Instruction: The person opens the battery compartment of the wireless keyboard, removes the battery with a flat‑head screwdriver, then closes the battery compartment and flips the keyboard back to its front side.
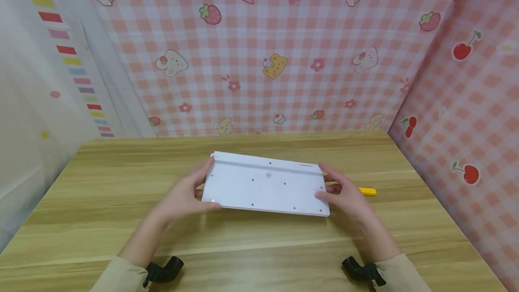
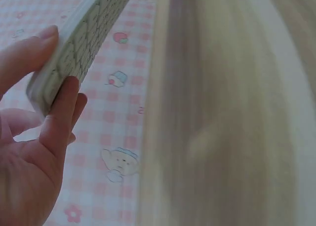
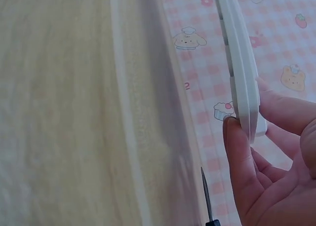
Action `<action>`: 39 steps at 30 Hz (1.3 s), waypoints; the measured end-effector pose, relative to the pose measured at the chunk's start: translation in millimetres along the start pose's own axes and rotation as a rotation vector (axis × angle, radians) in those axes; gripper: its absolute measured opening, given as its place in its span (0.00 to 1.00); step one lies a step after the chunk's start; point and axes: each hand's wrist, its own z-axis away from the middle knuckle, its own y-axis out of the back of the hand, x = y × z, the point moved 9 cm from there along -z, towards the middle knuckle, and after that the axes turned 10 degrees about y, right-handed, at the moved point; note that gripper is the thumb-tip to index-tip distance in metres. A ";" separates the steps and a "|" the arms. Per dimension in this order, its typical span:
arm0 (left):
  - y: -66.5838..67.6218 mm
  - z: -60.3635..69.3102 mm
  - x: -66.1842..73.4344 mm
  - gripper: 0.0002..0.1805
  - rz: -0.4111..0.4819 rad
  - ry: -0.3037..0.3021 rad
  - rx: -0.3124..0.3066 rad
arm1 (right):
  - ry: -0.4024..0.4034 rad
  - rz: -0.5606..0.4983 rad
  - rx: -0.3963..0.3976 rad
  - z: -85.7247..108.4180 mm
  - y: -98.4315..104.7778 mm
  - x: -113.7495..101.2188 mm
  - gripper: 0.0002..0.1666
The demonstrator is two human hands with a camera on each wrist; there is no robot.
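A white keyboard (image 1: 265,188) is held above the table with its underside, dotted with small screws, facing the head camera. My left hand (image 1: 184,197) grips its left end, thumb on the underside edge. At the other end my right hand (image 1: 342,195) pinches it between thumb and fingers. In the left wrist view the rows of keys on the keyboard (image 2: 91,36) show on the side turned away from me. Edge-on in the right wrist view, the keyboard (image 3: 242,63) sits between thumb and fingertips.
A yellow-handled tool (image 1: 367,191) lies on the wooden table (image 1: 259,256), just right of my right hand. In the right wrist view a thin pointed metal shaft (image 3: 207,194) shows near the hand. Patterned pink checked cloth (image 1: 251,35) hangs behind the table and along its right side.
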 end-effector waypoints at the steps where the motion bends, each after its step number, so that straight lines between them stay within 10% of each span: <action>1: 0.0 1.2 -2.9 0.59 -0.001 0.013 0.000 | 0.006 0.010 -0.006 0.0 -0.7 -0.3 0.46; 39: 9.7 32.2 -50.7 0.57 -0.126 0.131 -0.096 | 0.142 0.174 -0.262 -0.1 -40.9 -6.1 0.47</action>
